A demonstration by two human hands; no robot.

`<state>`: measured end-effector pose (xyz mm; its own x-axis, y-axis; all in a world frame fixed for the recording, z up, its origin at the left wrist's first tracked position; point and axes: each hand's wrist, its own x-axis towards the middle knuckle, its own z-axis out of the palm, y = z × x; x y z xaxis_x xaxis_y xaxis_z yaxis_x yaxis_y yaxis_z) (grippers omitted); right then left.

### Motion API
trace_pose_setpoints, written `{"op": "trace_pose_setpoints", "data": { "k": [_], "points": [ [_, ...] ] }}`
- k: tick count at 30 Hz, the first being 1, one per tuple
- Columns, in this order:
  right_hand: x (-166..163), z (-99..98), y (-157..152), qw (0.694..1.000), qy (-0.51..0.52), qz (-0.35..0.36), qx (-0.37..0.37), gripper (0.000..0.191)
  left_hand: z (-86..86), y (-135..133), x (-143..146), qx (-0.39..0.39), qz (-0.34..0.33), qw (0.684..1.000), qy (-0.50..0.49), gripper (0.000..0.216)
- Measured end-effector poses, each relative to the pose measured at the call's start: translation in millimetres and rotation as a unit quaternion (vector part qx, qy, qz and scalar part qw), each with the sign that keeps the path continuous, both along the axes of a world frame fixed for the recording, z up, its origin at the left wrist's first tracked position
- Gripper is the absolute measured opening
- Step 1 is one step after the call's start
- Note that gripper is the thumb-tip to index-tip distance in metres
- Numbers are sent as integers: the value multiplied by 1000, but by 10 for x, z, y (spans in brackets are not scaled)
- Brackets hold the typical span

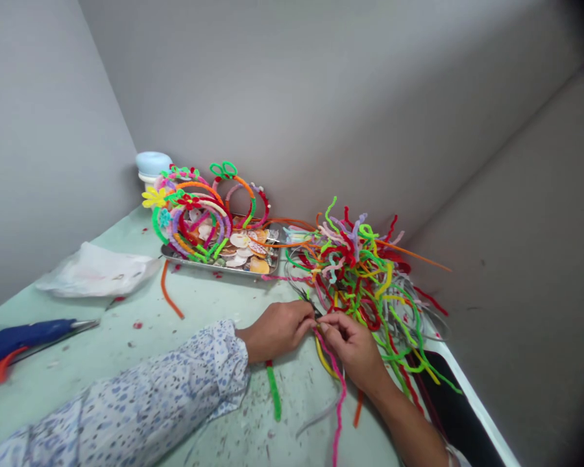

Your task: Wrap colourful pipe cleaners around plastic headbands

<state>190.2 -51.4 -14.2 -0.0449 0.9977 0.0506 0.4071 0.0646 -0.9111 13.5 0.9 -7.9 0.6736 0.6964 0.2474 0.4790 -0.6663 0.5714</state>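
My left hand and my right hand meet over the table, fingers pinched together fingertip to fingertip. From between them a pink pipe cleaner hangs down toward the front edge; my right thumb and fingers close on its upper end. Just below the fingertips curves a thin headband, its yellow-wrapped part beside the pink strand and a bare grey stretch lower down. My left fingers pinch at its upper end, where the exact contact is hidden. Dark scissors-like blades lie right behind my fingers.
A tangled heap of colourful pipe cleaners lies behind my right hand. Wrapped headbands stand on a metal tray of shells. At left are a plastic bag and a blue-handled tool. A green piece lies near my left wrist.
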Motion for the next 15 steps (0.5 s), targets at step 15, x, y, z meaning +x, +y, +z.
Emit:
{"op": "trace_pose_setpoints", "data": {
  "k": [15],
  "points": [
    [-17, 18, -6, 999, -32, -7, 14, 20, -16, 16, 12, -41, 8, 999, -22, 19]
  ]
}}
